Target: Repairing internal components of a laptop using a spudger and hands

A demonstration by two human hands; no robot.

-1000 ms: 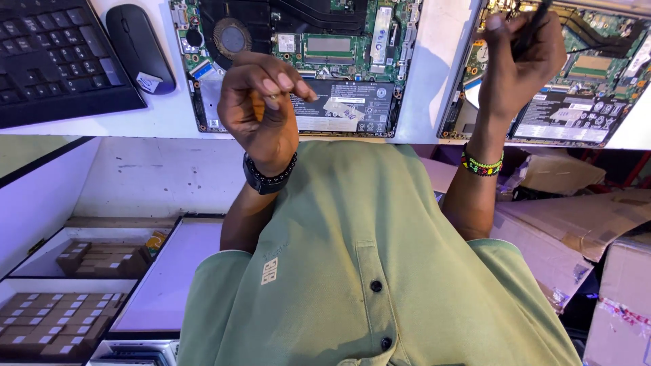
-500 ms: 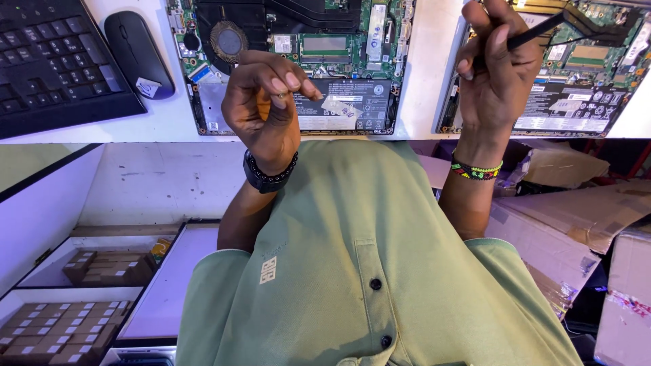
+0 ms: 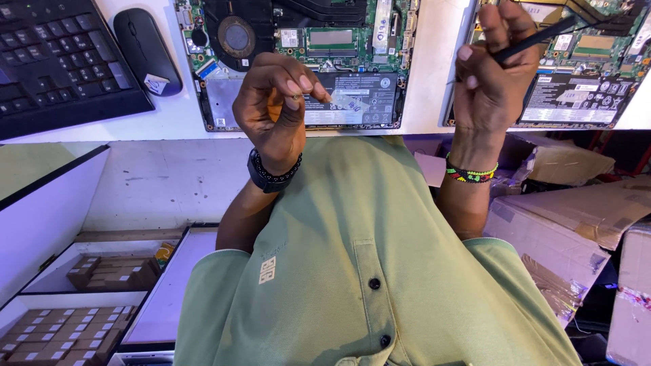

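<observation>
Right hand (image 3: 491, 74), gripping a slim black tool (image 3: 536, 42), has drawn nearer; left hand (image 3: 278, 102) stays pinched, contents indiscernible, above the opened laptop's green circuit board (image 3: 305, 41).

Black rectangular battery label w/ white print (image 3: 356, 91) at 12 o'clock on the open laptop; a second black battery label (image 3: 576, 98) at 2 o'clock. Small white sticker (image 3: 157, 83) on the black mouse at 10. Brown taped cardboard cartons (image 3: 569, 224) at 3–4 o'clock. Stacked small brown boxes (image 3: 112, 271) in white trays at 8.
</observation>
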